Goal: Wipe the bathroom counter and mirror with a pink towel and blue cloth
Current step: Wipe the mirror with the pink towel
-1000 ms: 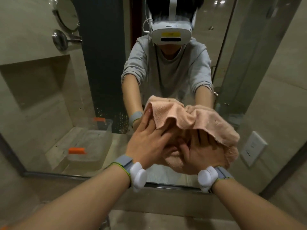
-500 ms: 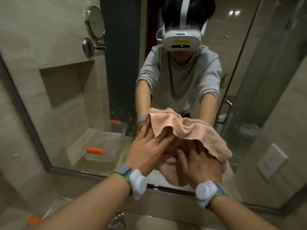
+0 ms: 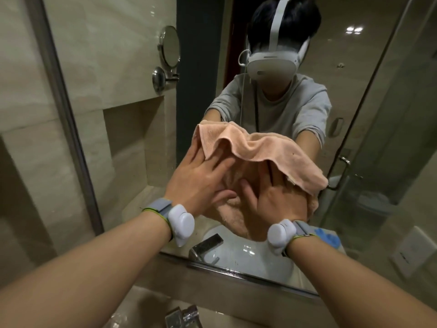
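Observation:
The pink towel (image 3: 260, 147) is spread against the wall mirror (image 3: 132, 74), its top edge folded over towards me. My left hand (image 3: 201, 183) lies flat on the towel's left part with straight fingers. My right hand (image 3: 276, 197) presses flat on its right part, fingertips hidden under the fold. A blue cloth (image 3: 327, 236) shows only as a reflection, on the counter at the right behind my right wrist.
A chrome faucet (image 3: 183, 316) stands just below my arms at the bottom edge. The mirror's metal frame (image 3: 236, 272) runs along the counter's backsplash. Reflected in the glass are a white basin (image 3: 248, 256), a round shaving mirror (image 3: 169, 49) and a glass shower door (image 3: 354, 162).
Both hands have slid the towel up the mirror and to the right. My view has shifted right and tilted, so the reflected clear box with orange clips has left the frame.

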